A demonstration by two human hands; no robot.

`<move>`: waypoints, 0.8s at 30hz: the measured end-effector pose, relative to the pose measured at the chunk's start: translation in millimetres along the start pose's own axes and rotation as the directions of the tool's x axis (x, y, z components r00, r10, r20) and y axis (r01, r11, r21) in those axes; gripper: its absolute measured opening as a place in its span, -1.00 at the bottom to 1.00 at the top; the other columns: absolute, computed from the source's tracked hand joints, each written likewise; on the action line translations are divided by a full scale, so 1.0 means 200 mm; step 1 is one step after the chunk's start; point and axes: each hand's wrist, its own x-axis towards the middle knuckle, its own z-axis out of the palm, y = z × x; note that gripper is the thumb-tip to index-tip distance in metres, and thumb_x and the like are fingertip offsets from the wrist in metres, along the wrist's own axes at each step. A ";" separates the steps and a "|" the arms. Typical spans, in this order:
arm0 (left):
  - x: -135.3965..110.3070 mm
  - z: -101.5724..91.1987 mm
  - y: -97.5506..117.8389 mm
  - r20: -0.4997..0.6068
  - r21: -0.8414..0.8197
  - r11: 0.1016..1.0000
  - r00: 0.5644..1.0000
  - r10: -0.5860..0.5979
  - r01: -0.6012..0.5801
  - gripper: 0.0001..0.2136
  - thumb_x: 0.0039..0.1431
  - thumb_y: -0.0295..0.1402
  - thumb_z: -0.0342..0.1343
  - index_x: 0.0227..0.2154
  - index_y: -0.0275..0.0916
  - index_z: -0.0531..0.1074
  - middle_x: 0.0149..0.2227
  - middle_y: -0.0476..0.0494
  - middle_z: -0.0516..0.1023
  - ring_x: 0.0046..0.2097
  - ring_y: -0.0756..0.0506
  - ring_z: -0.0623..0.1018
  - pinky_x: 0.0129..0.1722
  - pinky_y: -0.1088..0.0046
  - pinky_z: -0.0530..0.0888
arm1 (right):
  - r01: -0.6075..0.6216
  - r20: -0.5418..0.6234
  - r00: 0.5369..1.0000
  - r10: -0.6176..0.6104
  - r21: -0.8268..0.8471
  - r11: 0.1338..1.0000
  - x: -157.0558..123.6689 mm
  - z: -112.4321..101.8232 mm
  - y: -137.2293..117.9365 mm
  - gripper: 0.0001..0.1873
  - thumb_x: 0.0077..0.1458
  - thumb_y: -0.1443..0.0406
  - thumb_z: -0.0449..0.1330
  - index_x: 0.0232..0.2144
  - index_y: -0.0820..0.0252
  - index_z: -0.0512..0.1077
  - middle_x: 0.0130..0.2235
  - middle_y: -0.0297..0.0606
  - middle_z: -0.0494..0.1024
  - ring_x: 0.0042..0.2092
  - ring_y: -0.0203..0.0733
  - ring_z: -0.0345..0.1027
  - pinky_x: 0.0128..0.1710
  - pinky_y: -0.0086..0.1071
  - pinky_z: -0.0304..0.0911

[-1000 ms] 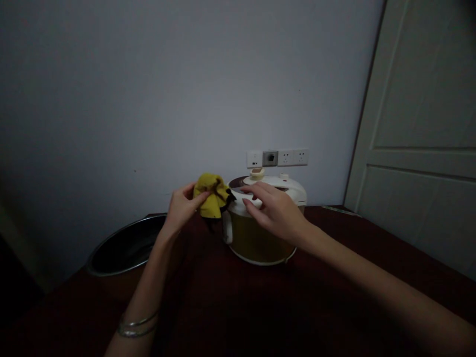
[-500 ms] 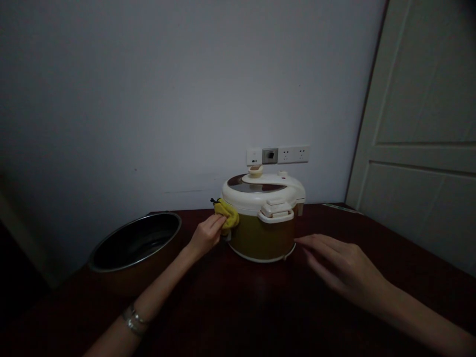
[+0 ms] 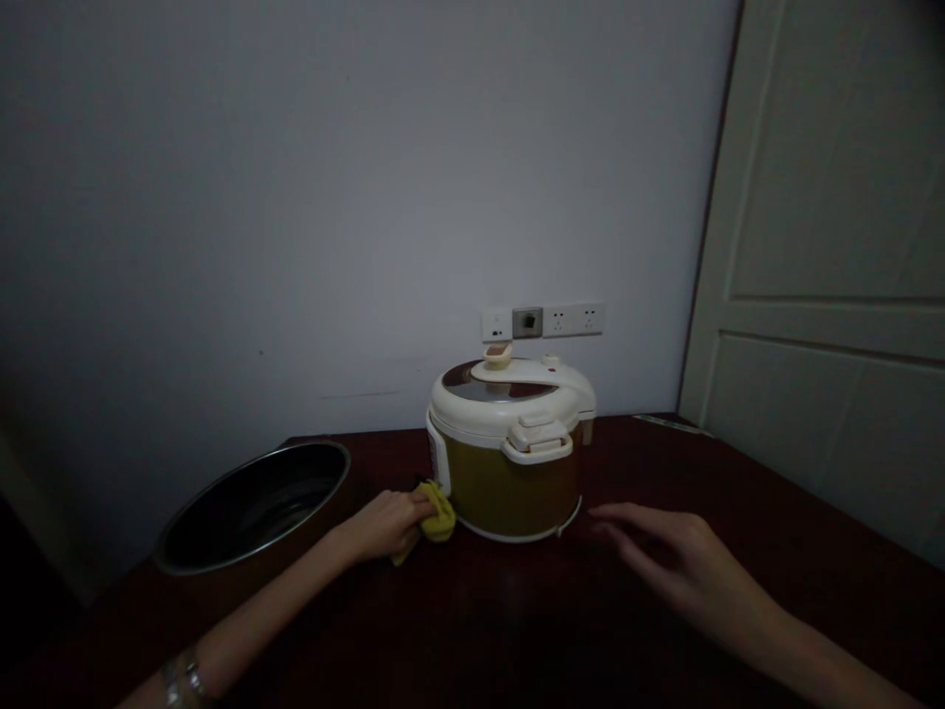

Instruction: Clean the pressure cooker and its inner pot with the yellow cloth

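Observation:
A bunched yellow cloth (image 3: 438, 514) is gripped in my left hand (image 3: 391, 525), low against the left base of an electric pressure cooker (image 3: 509, 487). The cooker has a green-gold body, a white lid with a dark glossy panel, and a white side handle facing me. To the right of its base, my right hand (image 3: 679, 556) hovers with fingers stretched out and thumb apart, holding nothing. Its fingertips are close to the cooker's bottom rim, with a small gap between.
A large dark-lined pot (image 3: 255, 507) with a metal rim stands on the left of the dark red table (image 3: 502, 630). Wall sockets (image 3: 574, 318) are behind the cooker. A pale panelled door (image 3: 834, 295) is on the right.
My left hand has moved the yellow cloth down from the cooker's upper left side to its base, uncovering the front panel. My right hand has drawn slightly away from the cooker.

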 end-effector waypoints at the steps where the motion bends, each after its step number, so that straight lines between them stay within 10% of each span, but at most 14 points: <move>1: -0.02 -0.04 0.00 0.028 0.001 1.000 0.999 -0.016 0.016 -0.76 0.06 -0.55 -0.06 -0.24 -0.19 0.41 -0.22 -0.11 0.53 -0.25 -0.12 0.56 -0.33 0.44 0.45 | -0.078 0.025 0.997 0.076 0.088 0.993 0.01 -0.01 0.00 -0.71 0.10 0.23 0.08 -0.17 0.18 0.49 -0.23 -0.16 0.61 -0.22 -0.10 0.51 -0.21 -0.26 0.42; 4: -0.10 -0.10 0.02 0.104 0.051 0.998 0.994 -0.044 0.039 -0.73 0.05 -0.56 -0.09 -0.23 -0.21 0.42 -0.24 -0.17 0.54 -0.29 -0.15 0.57 -0.38 0.41 0.44 | -0.297 0.139 0.955 0.262 0.415 0.860 0.03 -0.02 0.01 -0.61 0.02 0.14 0.17 -0.12 0.20 0.46 -0.20 -0.12 0.60 -0.15 -0.05 0.49 -0.17 -0.23 0.41; 8: -0.16 -0.16 0.07 0.272 0.049 0.998 0.961 -0.055 0.043 -0.74 0.03 -0.51 0.00 -0.23 -0.18 0.47 -0.26 -0.24 0.58 -0.31 -0.21 0.58 -0.42 0.36 0.43 | -0.497 0.314 0.852 0.419 0.738 0.456 0.09 -0.03 0.01 -0.51 -0.05 0.12 0.25 -0.08 0.25 0.43 -0.06 -0.01 0.53 -0.09 0.00 0.47 -0.09 -0.14 0.38; 13: -0.07 -0.58 -0.01 0.368 -0.430 0.902 0.920 0.136 0.039 -0.79 0.06 -0.29 0.10 -0.24 -0.08 0.53 -0.29 -0.07 0.62 -0.29 -0.13 0.58 -0.32 0.41 0.44 | -0.467 0.383 0.840 0.385 0.871 0.152 0.15 -0.04 -0.06 -0.66 -0.05 0.21 0.24 -0.21 0.28 0.50 -0.06 0.03 0.53 0.00 0.01 0.41 0.12 -0.10 0.20; 18: 0.32 -1.02 -0.31 0.018 -0.581 0.808 0.994 -0.105 0.096 -0.71 0.11 -0.20 0.00 -0.38 -0.28 0.54 -0.43 -0.12 0.58 -0.38 -0.06 0.53 -0.39 0.48 0.42 | -0.459 0.427 0.849 0.312 0.888 0.033 0.19 -0.03 -0.11 -0.75 0.04 0.19 0.16 -0.29 0.20 0.53 -0.05 -0.04 0.53 0.05 -0.03 0.37 0.20 -0.09 0.09; 21: 0.65 -1.05 -0.51 -0.135 -0.628 0.767 0.952 -0.275 0.132 -0.69 0.08 -0.23 -0.01 -0.30 -0.37 0.49 -0.34 -0.23 0.57 -0.32 -0.09 0.53 -0.43 0.48 0.41 | -0.448 0.418 0.852 0.316 0.893 0.027 0.22 -0.02 -0.14 -0.78 0.07 0.21 0.14 -0.29 0.13 0.54 -0.06 -0.10 0.54 0.04 -0.05 0.37 0.20 -0.07 0.09; 24: 0.96 -0.97 -0.64 -0.029 -0.664 0.706 0.935 -0.353 0.246 -0.65 0.10 -0.21 -0.05 -0.25 -0.42 0.45 -0.16 -0.35 0.53 -0.17 -0.13 0.50 -0.34 0.46 0.42 | -0.433 0.403 0.859 0.316 0.901 0.027 0.23 -0.01 -0.15 -0.75 0.04 0.19 0.18 -0.24 0.12 0.54 -0.03 -0.11 0.53 0.06 -0.03 0.35 0.20 -0.07 0.08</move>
